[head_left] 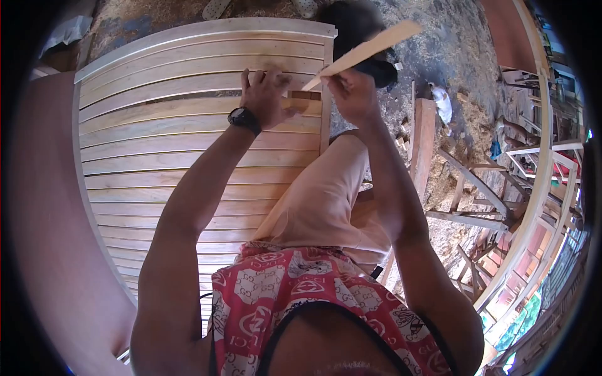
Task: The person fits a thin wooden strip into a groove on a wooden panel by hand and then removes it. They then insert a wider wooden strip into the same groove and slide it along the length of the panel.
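Note:
A slatted wooden panel (pixel 200 144) with a pale frame lies under my arms. My right hand (pixel 352 94) is closed around a thin, flat wooden strip (pixel 376 47) at the panel's right edge. One end of the strip points up to the right, and its narrow lower end reaches the slats between my hands. My left hand (pixel 266 97), with a black watch (pixel 244 119) on the wrist, has its fingers spread above the slats. Beside it runs a dark gap between two slats, with a short brown piece (pixel 305 95) showing near the frame.
Sawdust and wood scraps cover the ground (pixel 433 37) at right. A reddish board (pixel 423 135) and wooden frames (pixel 483 188) stand there, near a small white animal (pixel 442 103). A dark, blurred shape (pixel 348 22) is beyond the panel's corner. A large smooth brown surface (pixel 44 188) borders the left side.

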The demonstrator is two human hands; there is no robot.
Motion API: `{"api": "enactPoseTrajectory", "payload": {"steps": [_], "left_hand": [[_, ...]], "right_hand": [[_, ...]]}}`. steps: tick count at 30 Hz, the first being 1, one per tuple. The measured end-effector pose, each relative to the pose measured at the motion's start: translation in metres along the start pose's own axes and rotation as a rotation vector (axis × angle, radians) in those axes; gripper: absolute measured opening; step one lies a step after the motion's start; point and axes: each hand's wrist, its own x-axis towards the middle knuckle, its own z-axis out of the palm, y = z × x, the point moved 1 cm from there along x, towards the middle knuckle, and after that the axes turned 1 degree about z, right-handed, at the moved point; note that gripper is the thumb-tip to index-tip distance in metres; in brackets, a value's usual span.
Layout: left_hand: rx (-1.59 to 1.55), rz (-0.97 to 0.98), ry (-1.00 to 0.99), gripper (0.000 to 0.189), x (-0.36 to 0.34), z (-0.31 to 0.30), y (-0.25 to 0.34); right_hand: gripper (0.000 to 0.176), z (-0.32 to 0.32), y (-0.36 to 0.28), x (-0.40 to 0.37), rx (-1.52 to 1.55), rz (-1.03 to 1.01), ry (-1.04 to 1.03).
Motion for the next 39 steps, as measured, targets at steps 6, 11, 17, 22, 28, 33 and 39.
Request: {"api": "enactPoseTrajectory", "payload": {"steps": [6,11,17,22,28,33,39], "left_hand": [[0.009,0.020,-0.034,0.079,0.001,0.000,-0.003],[0.015,0.043,-0.020,0.075,0.000,0.004,-0.004],[0.061,0.038,-0.046,0.064,-0.001,0.004,-0.002],[0.071,0.048,-0.028,0.059,0.000,0.009,-0.005],[0.088,0.047,0.032,0.055,0.000,0.013,-0.005],[0.059,0.020,0.028,0.057,0.001,0.010,-0.001],[0.048,-0.057,-0.044,0.060,0.004,0.002,0.011]], "right_hand": [[0.011,0.013,0.008,-0.018,-0.045,0.116,0.015],[0.011,0.017,0.007,-0.021,-0.052,0.121,0.032],[0.010,0.018,0.004,-0.018,-0.066,0.078,0.040],[0.010,0.020,0.007,-0.016,-0.063,0.006,0.052],[0.009,0.021,0.005,-0.015,-0.052,0.044,0.053],[0.013,0.020,0.006,-0.016,-0.031,0.083,0.041],[0.014,0.022,0.008,-0.019,0.037,0.105,0.076]]}}
